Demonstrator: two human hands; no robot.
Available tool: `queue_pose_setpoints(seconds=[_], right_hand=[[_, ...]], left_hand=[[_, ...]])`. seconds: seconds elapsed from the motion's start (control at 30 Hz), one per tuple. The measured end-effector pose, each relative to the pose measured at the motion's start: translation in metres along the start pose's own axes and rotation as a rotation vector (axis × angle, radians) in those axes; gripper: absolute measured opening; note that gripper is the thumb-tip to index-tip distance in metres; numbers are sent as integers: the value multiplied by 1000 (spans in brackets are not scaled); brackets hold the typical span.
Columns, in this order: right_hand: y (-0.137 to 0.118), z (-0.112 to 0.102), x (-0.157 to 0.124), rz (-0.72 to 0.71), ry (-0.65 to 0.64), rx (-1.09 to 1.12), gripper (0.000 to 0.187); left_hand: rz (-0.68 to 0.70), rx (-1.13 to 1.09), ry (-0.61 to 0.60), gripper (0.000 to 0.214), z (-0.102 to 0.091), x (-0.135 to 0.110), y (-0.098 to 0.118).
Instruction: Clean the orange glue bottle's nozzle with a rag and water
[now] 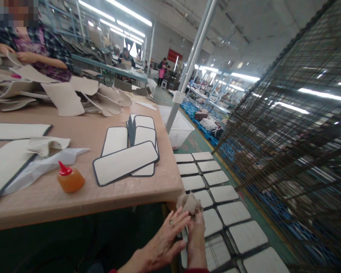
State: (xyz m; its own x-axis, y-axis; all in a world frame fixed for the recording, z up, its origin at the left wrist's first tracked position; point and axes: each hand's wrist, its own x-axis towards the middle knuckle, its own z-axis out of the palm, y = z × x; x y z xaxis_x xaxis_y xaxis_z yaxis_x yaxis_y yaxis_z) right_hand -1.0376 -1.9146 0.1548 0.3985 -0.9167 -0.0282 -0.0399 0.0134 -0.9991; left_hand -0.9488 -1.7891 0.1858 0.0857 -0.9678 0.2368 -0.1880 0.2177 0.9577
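My left hand is low in the view, below the table's corner, with its fingers spread flat against my right hand. My right hand is closed around a crumpled beige rag that sticks up above it. Both hands hover over white panels with dark edging laid in rows on the floor. On the wooden table a stack of the same white panels lies near the corner, with an orange squeeze bottle with a red cap to its left.
Beige cut pieces pile up at the table's far side, where another person's hands work. A white plastic bin and a grey pole stand beyond the table. A wire mesh rack fills the right side.
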Motion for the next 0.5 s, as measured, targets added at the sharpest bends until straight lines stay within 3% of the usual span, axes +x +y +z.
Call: queue_pose_setpoints(seconds=[0.13,0.3,0.43,0.5], right_hand=[[-10,-6,-1,104,20,81,53],[4,9,-3,136,51,53,46],[4,-16,16,131,200,16,56],[-8,-27,19,96,204,-10,54]], left_hand=[[47,181,52,46,-6,4,-11],[55,151,-27,54,-5,10,-10],[53,115,-42,59,-5,10,-5],[58,109,-67,58,-7,10,-5]])
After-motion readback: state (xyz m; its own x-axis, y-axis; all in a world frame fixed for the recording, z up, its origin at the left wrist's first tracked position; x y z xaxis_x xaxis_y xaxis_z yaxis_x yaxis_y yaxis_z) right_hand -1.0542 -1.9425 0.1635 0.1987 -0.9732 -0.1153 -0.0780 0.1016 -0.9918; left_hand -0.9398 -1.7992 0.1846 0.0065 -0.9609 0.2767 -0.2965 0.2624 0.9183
